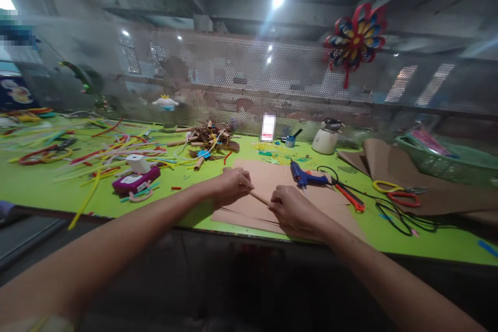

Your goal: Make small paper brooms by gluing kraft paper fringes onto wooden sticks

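Both your hands close on a thin brown rolled-paper stick point(260, 197) above the stacked sheets.

On the lime-green tabletop point(46, 187), near its front edge, lies a stack of flat brown paper sheets point(272, 174), with a blue hot-glue gun point(301, 174) just beyond. Your left hand point(231, 185) has its fingers curled tight on the stick's left end and your right hand point(295, 211) pinches the right end. The stick spans the gap between them, touching the top sheet. It looks light and easily bent or crushed, so grip gently at the ends.
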Action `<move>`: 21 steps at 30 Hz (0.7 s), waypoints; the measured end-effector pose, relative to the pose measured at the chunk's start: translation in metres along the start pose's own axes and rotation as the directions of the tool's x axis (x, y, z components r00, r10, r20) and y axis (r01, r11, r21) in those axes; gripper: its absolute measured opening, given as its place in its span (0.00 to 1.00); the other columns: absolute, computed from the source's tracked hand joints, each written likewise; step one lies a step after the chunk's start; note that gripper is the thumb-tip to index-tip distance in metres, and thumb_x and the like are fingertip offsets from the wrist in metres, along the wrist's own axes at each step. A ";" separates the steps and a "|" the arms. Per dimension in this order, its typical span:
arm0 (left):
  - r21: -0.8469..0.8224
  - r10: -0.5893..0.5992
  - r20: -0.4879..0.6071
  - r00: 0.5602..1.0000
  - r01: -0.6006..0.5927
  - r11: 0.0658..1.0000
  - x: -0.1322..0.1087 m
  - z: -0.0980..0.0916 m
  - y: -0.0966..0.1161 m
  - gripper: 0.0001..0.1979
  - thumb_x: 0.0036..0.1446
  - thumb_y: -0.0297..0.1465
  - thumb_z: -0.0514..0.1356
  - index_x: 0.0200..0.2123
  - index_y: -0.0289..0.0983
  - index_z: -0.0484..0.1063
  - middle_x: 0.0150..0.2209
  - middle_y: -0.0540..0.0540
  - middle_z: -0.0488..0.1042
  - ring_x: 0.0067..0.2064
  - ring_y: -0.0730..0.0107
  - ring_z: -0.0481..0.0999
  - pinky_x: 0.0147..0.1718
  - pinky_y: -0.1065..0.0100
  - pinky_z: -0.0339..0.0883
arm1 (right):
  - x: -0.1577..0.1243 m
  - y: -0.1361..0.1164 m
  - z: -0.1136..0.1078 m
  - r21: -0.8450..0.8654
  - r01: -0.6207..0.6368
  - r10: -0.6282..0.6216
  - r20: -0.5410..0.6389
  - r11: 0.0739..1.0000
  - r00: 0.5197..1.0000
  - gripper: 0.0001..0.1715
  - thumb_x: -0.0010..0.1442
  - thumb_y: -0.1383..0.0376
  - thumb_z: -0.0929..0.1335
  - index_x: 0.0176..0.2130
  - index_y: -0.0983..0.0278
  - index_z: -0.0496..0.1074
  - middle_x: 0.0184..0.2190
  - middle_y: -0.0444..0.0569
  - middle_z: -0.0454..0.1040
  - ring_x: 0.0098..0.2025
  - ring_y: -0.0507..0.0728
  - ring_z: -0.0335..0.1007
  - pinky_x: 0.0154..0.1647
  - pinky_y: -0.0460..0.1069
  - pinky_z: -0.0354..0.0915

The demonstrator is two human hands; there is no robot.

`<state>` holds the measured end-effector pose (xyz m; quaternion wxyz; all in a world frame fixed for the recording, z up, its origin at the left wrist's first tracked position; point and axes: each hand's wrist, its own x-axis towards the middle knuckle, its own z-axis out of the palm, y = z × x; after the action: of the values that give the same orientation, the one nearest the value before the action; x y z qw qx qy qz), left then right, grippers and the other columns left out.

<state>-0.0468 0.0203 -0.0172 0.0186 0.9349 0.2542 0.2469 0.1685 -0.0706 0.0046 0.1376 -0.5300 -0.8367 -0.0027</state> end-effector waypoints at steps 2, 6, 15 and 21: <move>-0.003 0.012 0.003 1.000 -0.012 1.000 0.001 0.001 -0.004 0.11 0.57 0.33 0.55 0.31 0.36 0.76 0.33 0.47 0.73 0.34 0.72 0.69 0.36 0.72 0.58 | -0.001 0.002 0.003 0.003 0.014 -0.014 -0.004 1.000 1.000 0.09 0.57 0.65 0.66 0.30 0.66 0.74 0.30 0.50 0.74 0.29 0.52 0.65 0.26 0.46 0.51; -0.013 0.108 0.130 0.986 -0.107 0.994 0.011 -0.007 -0.018 0.08 0.54 0.30 0.57 0.31 0.36 0.77 0.31 0.47 0.75 0.31 0.74 0.70 0.32 0.74 0.60 | -0.004 0.004 0.007 -0.016 0.059 -0.059 -0.009 0.998 0.998 0.10 0.59 0.65 0.64 0.32 0.67 0.73 0.31 0.50 0.72 0.31 0.52 0.65 0.29 0.45 0.53; 0.006 0.226 0.265 0.937 -0.236 0.972 0.021 -0.024 -0.011 0.09 0.54 0.28 0.55 0.29 0.37 0.76 0.29 0.46 0.74 0.31 0.72 0.70 0.31 0.73 0.60 | -0.009 -0.002 0.011 -0.175 0.165 -0.168 -0.001 0.971 0.986 0.12 0.58 0.67 0.62 0.30 0.70 0.72 0.30 0.55 0.69 0.33 0.56 0.64 0.31 0.48 0.55; 0.026 0.203 0.268 0.942 -0.217 0.976 0.025 -0.026 -0.001 0.10 0.55 0.30 0.54 0.26 0.36 0.74 0.24 0.46 0.71 0.29 0.71 0.68 0.30 0.72 0.59 | -0.009 -0.004 0.012 -0.236 0.178 -0.180 0.015 0.955 0.984 0.11 0.54 0.70 0.62 0.30 0.71 0.73 0.29 0.56 0.70 0.31 0.56 0.63 0.30 0.49 0.54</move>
<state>-0.0413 0.0310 0.0167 -0.0001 0.9813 0.1550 0.1137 0.1659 -0.0783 -0.0089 0.0754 -0.4648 -0.8744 -0.1166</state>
